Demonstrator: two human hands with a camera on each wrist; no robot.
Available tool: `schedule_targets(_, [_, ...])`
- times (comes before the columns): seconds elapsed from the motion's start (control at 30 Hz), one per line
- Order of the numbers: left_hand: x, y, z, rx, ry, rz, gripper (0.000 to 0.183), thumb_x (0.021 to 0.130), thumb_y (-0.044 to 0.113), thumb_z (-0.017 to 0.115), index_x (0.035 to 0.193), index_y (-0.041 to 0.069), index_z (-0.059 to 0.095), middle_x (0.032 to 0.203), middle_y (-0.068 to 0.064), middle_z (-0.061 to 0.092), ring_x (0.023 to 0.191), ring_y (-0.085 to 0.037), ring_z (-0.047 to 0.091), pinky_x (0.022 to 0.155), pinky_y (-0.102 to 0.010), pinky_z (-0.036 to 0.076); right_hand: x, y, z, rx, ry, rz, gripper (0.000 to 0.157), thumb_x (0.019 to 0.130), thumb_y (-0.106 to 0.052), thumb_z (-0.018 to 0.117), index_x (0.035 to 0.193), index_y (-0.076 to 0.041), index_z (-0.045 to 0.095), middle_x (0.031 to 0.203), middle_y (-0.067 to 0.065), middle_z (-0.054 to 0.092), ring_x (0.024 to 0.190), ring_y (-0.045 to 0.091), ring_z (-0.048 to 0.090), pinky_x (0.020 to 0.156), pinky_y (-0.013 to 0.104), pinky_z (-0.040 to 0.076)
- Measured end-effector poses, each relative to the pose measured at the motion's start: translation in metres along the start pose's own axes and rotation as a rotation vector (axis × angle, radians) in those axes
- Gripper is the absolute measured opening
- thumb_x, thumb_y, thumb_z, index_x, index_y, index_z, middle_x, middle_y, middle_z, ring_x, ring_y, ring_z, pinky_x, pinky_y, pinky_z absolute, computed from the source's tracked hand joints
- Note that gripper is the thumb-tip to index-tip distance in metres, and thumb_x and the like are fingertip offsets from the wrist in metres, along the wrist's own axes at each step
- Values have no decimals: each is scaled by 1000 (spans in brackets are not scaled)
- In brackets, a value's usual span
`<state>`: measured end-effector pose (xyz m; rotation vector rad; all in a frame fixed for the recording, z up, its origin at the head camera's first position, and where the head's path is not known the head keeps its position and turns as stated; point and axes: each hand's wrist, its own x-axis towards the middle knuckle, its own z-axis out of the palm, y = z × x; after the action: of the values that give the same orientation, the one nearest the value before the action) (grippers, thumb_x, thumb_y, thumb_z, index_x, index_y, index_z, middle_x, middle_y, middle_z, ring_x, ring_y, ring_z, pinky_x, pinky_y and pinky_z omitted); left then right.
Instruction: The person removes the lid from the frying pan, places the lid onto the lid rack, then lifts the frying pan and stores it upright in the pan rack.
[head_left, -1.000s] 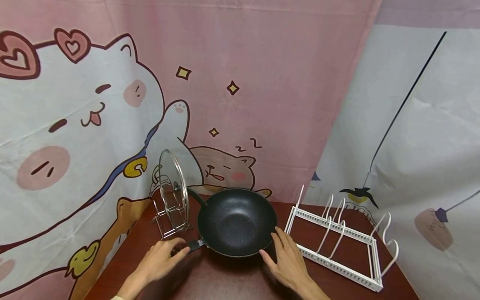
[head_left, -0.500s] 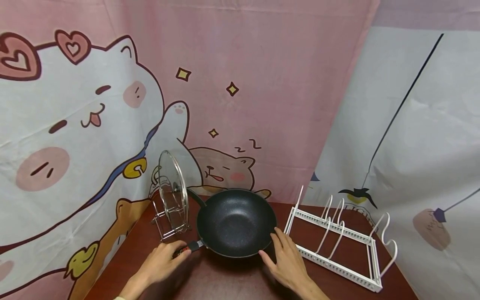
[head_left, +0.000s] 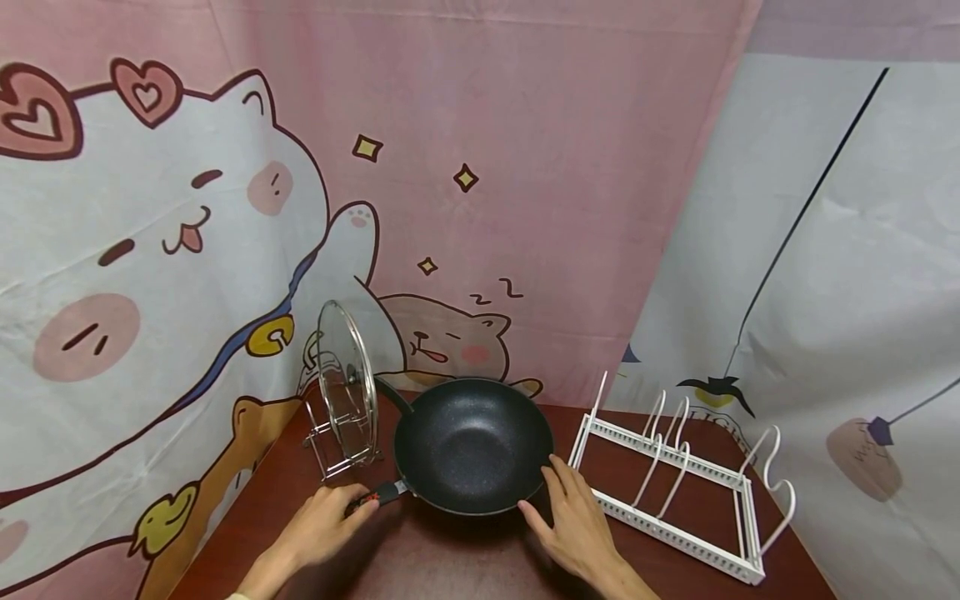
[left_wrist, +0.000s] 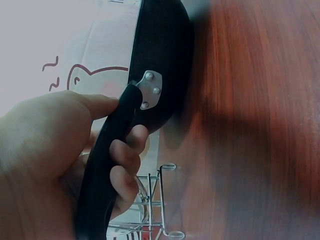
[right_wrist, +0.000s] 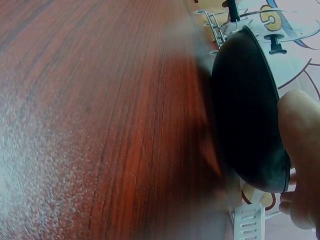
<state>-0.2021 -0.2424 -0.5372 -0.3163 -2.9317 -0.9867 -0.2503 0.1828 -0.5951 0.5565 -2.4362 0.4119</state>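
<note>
A black wok (head_left: pixel 474 442) with a speckled dark inside sits at the middle of the red-brown table (head_left: pixel 450 558). My left hand (head_left: pixel 322 517) grips its near black handle (left_wrist: pixel 107 145), the fingers curled under it and the thumb stretched along it toward the riveted metal bracket (left_wrist: pixel 152 90). At the wok's right front edge, my right hand (head_left: pixel 573 517) touches the rim with thumb and fingers, the fingers fairly straight. A second black handle (head_left: pixel 395 395) juts from the far left of the rim.
Left of the wok, a glass lid (head_left: pixel 348 375) stands upright in a chrome wire rack (head_left: pixel 333 446). A white adjustable rack (head_left: pixel 675 533) with upright loops lies to the right, close to my right hand. A printed curtain (head_left: pixel 525 167) hangs behind the table.
My left thumb has lowered slightly on the handle, and a red mark there now shows. The right hand and the wok have hardly moved.
</note>
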Motion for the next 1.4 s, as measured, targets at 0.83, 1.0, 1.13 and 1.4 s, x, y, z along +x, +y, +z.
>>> schedule_targets(0.83, [-5, 7, 8, -40, -3, -16, 20, 111, 34, 73, 100, 17, 74, 73, 12, 50, 57, 2, 42, 54, -22, 35, 3, 3, -5, 83, -66, 38, 67, 101, -43, 84, 146, 4, 68, 161, 27, 61, 143, 46, 65, 111, 61, 59])
schedule_targets(1.0, [-8, 11, 9, -34, 5, -27, 21, 111, 34, 73, 98, 18, 73, 72, 12, 50, 56, 2, 42, 54, -22, 35, 3, 3, -6, 99, -65, 33, 66, 101, -41, 84, 146, 5, 67, 161, 28, 61, 144, 47, 64, 112, 62, 58])
schedule_targets(1.13, [-10, 13, 10, -23, 13, -39, 20, 111, 34, 74, 95, 21, 71, 71, 13, 49, 56, 2, 41, 54, -22, 35, 2, 1, -7, 108, -71, 39, 66, 101, -40, 85, 147, 5, 66, 162, 29, 59, 145, 48, 63, 113, 63, 57])
schedule_targets(1.4, [-12, 17, 12, -21, 38, -31, 20, 110, 36, 75, 96, 22, 72, 71, 13, 50, 57, 1, 41, 55, -24, 34, 0, -6, -7, 97, -17, 26, 63, 99, -36, 87, 144, 4, 67, 157, 31, 61, 142, 48, 65, 111, 62, 57])
